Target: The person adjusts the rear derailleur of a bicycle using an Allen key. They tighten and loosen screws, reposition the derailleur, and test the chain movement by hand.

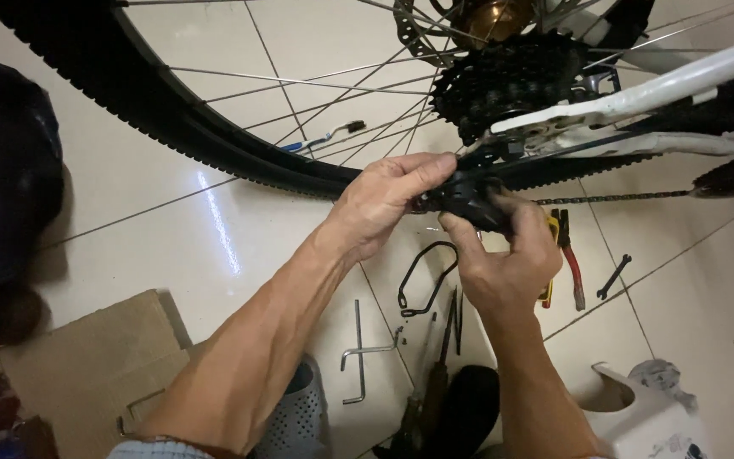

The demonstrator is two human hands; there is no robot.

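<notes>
Derailleur (469, 202), black, hangs just below the cogs (503, 81) of the rear wheel (172, 127), gripped between both hands: left hand (384, 204) pinches from above-left, right hand (503, 263) clasps it from beneath (nearer). Chain (613, 198) runs rightward; hex keys (363, 353) lie on the floor.

Black rear derailleur (469, 200), gripped by both hands, sits just below the cassette (507, 81); chain (613, 198) runs rightward.
</notes>
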